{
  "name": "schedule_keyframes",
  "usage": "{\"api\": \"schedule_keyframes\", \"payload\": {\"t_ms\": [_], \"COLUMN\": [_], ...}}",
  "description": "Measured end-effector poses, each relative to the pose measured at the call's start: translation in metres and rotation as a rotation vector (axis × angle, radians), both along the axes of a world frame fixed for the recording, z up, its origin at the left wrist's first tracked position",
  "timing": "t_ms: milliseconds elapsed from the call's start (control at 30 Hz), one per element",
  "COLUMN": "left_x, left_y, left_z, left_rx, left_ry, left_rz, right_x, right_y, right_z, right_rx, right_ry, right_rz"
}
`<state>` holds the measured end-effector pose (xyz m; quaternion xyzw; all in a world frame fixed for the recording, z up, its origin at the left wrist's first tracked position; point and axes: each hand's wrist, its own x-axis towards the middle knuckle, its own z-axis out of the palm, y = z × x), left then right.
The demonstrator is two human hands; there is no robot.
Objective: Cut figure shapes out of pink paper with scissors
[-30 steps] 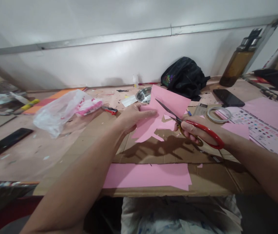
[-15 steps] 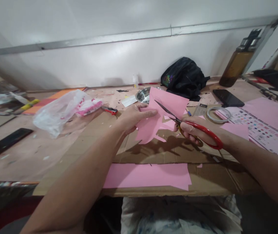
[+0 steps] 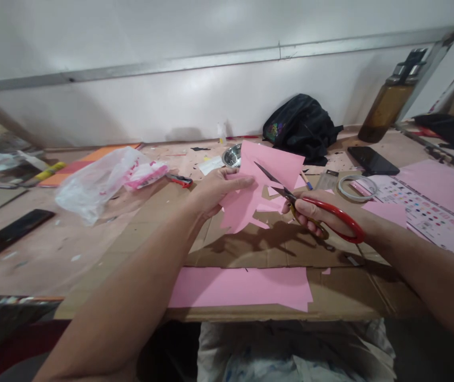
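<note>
Between the thumb and fingers of my left hand (image 3: 221, 192) is a sheet of pink paper (image 3: 246, 199), held up above the cardboard. Its right side has a jagged, partly cut edge. My right hand (image 3: 316, 212) grips red-handled scissors (image 3: 344, 220), their blades pointing up and left. The upper blade lies over the front of the paper and the blades look slightly parted. Small pink offcuts (image 3: 272, 204) lie behind and below the sheet. Nearer my body, a long pink paper strip (image 3: 238, 287) rests on the cardboard (image 3: 346, 289).
A clear plastic bag (image 3: 91, 183) and a red utility knife (image 3: 181, 180) lie left of my hands. Behind are a metal bowl (image 3: 231, 155) and a black bag (image 3: 302, 127). On the right sit a tape roll (image 3: 356, 188), a phone (image 3: 372, 160), a bottle (image 3: 386, 103) and a printed sheet (image 3: 421, 212).
The pink paper and my left hand have shifted slightly left. The scissor blades appear a little wider apart, with a cut edge showing between them.
</note>
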<state>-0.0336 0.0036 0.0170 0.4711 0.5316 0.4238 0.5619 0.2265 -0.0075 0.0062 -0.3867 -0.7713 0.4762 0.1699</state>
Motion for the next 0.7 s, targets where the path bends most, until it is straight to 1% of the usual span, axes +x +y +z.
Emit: {"api": "schedule_keyframes", "payload": {"t_ms": [167, 267, 333, 433, 567, 700], "left_x": [0.0050, 0.0057, 0.0051, 0.0042, 0.0035, 0.0020], "left_y": [-0.0020, -0.0018, -0.0014, -0.0013, -0.0016, -0.0006], "left_z": [-0.0005, -0.0038, -0.0055, -0.0053, -0.0029, -0.0046], "left_rx": [0.047, 0.077, 0.084, 0.082, 0.074, 0.074], "left_ry": [0.061, 0.055, 0.046, 0.076, 0.160, 0.184], "left_rz": [0.037, 0.017, 0.002, 0.013, 0.049, 0.045], "right_x": [0.0001, 0.0007, 0.0012, 0.0008, -0.0002, 0.0006], "right_y": [0.0013, 0.0018, 0.0020, 0.0015, 0.0002, -0.0007], "right_z": [-0.0025, -0.0041, -0.0043, -0.0015, 0.0028, 0.0044], "right_rx": [0.005, -0.007, -0.006, 0.006, 0.021, 0.010], "right_ry": [0.004, 0.016, 0.032, 0.010, -0.021, -0.025], "right_rz": [0.002, -0.005, 0.017, 0.042, 0.030, 0.030]}}
